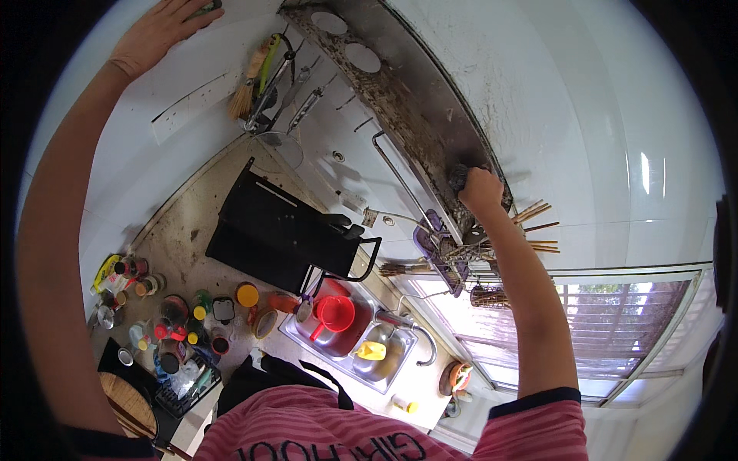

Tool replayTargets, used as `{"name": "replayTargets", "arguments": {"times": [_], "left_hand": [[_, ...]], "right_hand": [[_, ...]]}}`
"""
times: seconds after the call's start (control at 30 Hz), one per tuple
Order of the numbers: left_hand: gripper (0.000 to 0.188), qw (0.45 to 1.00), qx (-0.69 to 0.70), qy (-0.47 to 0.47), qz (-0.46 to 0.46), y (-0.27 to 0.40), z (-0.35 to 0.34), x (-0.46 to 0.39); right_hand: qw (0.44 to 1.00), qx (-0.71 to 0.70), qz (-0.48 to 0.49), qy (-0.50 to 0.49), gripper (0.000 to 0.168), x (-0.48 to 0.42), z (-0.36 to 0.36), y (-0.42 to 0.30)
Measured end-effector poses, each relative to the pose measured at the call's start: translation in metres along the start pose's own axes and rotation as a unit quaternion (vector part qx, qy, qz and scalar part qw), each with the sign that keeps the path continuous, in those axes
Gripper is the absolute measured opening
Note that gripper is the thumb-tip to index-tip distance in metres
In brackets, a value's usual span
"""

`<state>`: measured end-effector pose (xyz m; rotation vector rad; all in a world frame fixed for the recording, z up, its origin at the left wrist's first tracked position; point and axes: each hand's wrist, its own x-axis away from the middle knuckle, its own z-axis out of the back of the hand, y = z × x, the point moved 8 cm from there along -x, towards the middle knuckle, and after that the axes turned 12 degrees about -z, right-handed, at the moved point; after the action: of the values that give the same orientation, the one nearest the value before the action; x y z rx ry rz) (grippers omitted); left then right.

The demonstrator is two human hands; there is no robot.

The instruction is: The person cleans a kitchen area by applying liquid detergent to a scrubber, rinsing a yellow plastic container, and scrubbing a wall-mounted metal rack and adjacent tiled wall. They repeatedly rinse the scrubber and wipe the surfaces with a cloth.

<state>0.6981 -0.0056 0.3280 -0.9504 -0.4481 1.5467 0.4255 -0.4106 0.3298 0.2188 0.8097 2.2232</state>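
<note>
A long metal wall shelf (398,109), coated with brown grime and with round holes at its far end, runs diagonally across the upper middle. My right hand (482,190) is closed around a dark scouring pad (458,177), which touches the shelf's soiled surface near its right end. At the top left, my left hand (164,31) lies spread against the white tiled wall (132,115); a dark greenish pad or cloth (204,8) shows under its fingertips, partly cut off by the picture's edge. Utensils and a small straw brush (245,95) hang below the shelf's far end.
A black rack or panel (282,227) stands on the stained counter (184,230). Jars and bottles (173,311) crowd the left. A double steel sink (398,369) holds a red dipper (335,314) and a yellow bottle (371,350). Chopsticks in a wire basket (461,250) hang near the window (599,328).
</note>
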Motion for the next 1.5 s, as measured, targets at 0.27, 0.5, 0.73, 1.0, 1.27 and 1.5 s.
{"name": "replayTargets", "arguments": {"times": [0.27,0.5,0.73,1.0,1.27,1.5], "left_hand": [[0.040,0.999,0.035,-0.004,-0.001,-0.001,-0.002,0.001],[0.054,0.993,0.045,-0.005,0.112,-0.009,-0.035,0.011],[0.049,0.991,0.101,0.025,0.079,-0.005,-0.042,0.006],[0.045,0.942,0.219,0.015,0.255,-0.007,-0.025,-0.011],[0.048,0.853,0.478,0.168,0.127,0.178,0.120,-0.254],[0.023,0.894,0.442,0.041,-0.054,0.283,0.177,-0.362]], "right_hand": [[0.976,-0.197,0.043,0.078,0.027,0.008,0.047,-0.002],[0.989,-0.136,-0.031,0.049,0.028,0.018,0.004,-0.010],[0.908,-0.397,0.030,0.134,0.040,0.056,0.052,-0.044],[0.785,-0.559,0.061,0.259,0.044,0.185,0.020,0.004],[0.734,-0.657,-0.048,0.163,0.049,0.233,-0.064,0.035],[0.702,-0.692,-0.086,0.146,0.045,0.258,-0.100,0.059]]}}
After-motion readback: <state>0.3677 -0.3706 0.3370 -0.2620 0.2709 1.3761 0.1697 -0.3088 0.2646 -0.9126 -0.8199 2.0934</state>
